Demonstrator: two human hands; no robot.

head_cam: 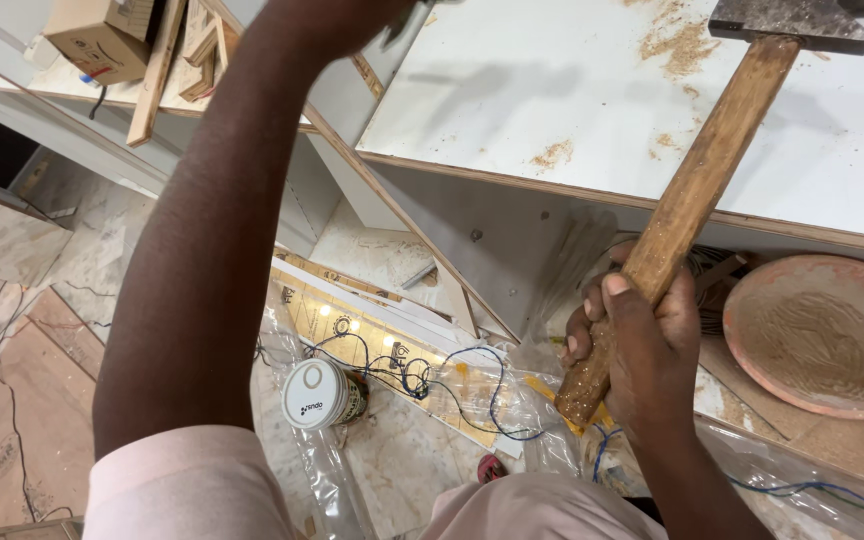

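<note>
Right hand (642,350) fingers (592,305) wrap the hammer (697,180) handle (low end).

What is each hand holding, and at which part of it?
The right hand grips the hammer near the lower end of its wooden handle. The left hand is cut off by the frame's top edge; cannot tell.

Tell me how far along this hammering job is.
Done: sawdust lies scattered on the white panel, so some cutting or drilling seems finished. In hand: the right hand grips the wooden-handled hammer with its head over the panel; the left hand reaches up to the panel's far edge, what it holds is cut off. Left: cannot tell; no nail or joint shows.
</note>
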